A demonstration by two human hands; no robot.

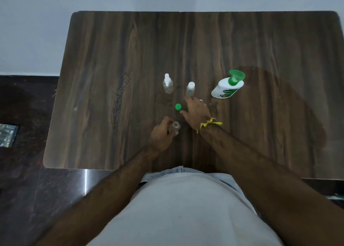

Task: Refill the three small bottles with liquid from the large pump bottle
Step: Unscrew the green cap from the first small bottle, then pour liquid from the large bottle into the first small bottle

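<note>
My left hand (pixel 162 134) grips a small clear bottle (pixel 175 127) that stands uncapped on the wooden table (pixel 111 69). Its green cap (pixel 178 106) lies on the table just beyond. My right hand (pixel 196 113) hovers flat next to the cap, fingers spread, holding nothing. A clear spray bottle (pixel 168 84) and a clear bottle with a white cap (pixel 190 89) stand further back. The large white pump bottle with a green pump (pixel 229 84) stands to the right of them.
The table's near edge (pixel 78 168) is close to my body. A dark polished floor (pixel 37 199) lies to the left and a pale wall (pixel 28 31) behind. A yellow thread is tied on my right wrist.
</note>
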